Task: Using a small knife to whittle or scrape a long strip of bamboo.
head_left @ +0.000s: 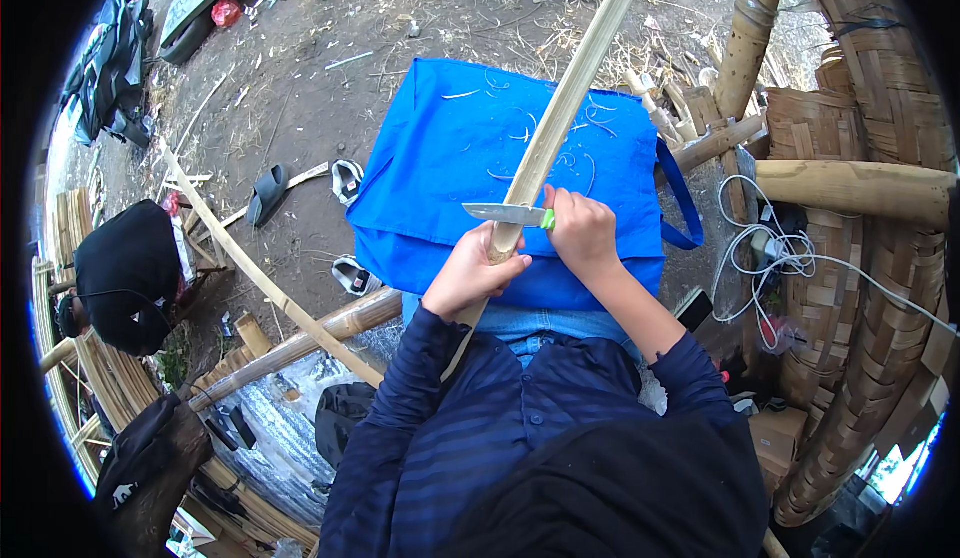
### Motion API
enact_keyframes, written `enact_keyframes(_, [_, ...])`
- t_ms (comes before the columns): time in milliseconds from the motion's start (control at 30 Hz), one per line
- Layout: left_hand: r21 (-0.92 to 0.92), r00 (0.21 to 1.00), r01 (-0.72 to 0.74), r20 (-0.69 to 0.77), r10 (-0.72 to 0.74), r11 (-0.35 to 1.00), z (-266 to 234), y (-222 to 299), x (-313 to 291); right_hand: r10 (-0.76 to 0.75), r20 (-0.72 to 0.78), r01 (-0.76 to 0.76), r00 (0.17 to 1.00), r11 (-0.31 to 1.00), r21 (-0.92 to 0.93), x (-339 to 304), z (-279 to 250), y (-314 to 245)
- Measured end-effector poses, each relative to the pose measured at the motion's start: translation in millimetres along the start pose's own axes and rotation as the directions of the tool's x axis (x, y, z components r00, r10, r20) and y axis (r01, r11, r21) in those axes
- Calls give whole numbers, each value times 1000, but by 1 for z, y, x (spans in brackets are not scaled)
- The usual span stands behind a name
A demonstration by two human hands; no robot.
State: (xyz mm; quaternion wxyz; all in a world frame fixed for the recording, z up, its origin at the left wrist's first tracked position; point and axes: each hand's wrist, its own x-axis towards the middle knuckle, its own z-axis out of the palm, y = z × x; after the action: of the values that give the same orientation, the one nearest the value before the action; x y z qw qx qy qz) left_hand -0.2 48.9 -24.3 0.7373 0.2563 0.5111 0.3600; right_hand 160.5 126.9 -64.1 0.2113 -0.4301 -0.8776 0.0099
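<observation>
My left hand is closed round the lower part of a long split bamboo strip, which slants up and away to the right past the top of the view. My right hand grips a knife by its green handle. The blade lies across the strip just above my left hand, its tip pointing left. Beneath both hands a blue cloth bag is spread over my lap, with thin curled shavings scattered on it.
A bamboo pole runs beside my left leg, with another bamboo strip leaning across it. At right are a coiled white cable, a horizontal bamboo pole and woven bamboo panels. A sandal lies on the littered dirt ground.
</observation>
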Motion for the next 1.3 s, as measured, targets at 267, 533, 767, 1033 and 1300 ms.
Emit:
enact_keyframes(267, [-93, 984, 112, 152, -97, 989, 18, -25, -12, 526, 40, -508, 850, 836, -205, 58, -9, 87])
enact_keyframes(533, [-225, 985, 137, 131, -109, 965, 1, -20, -7, 273, 350, -303, 896, 952, 33, 19, -17, 21])
enact_keyframes(767, [-309, 988, 123, 127, -88, 943, -15, -24, 1, 97, 645, -332, 758, 908, 254, 3, -39, -16])
enact_keyframes(1033, [-388, 986, 108, 161, -48, 916, -18, -22, 3, -113, 652, -326, 750, 795, 512, 9, -54, 7])
enact_keyframes(1300, [-224, 993, 75, 108, -52, 972, -6, -16, -11, -131, 311, 42, 941, 960, 277, 14, -39, 50])
